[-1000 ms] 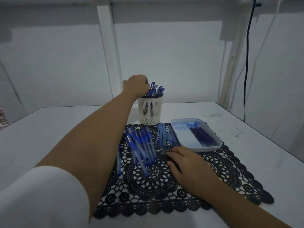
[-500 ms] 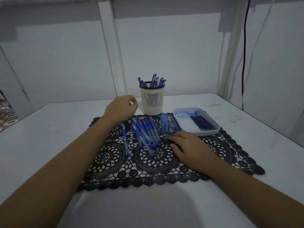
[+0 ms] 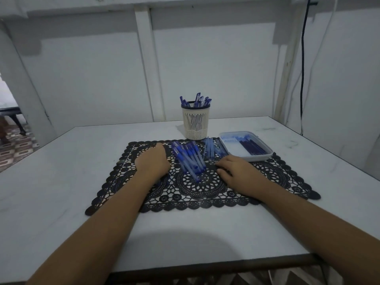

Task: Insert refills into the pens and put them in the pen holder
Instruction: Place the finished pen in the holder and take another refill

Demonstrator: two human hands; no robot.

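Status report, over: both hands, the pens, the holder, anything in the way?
Left hand down on black lace mat, grip hidden. Right hand relaxed beside loose blue pens. White slotted pen holder holds pens, nothing blocking it.

A black lace placemat [image 3: 197,188] lies on a white tabletop [image 3: 51,182]. A white wall [image 3: 226,68] stands behind, with a dark cable [image 3: 302,58] hanging at right. Patterned floor [image 3: 14,149] shows far left.

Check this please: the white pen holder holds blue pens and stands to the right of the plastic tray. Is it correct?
No. The head view shows the pen holder to the left of the plastic tray, not the right. It does hold blue pens.
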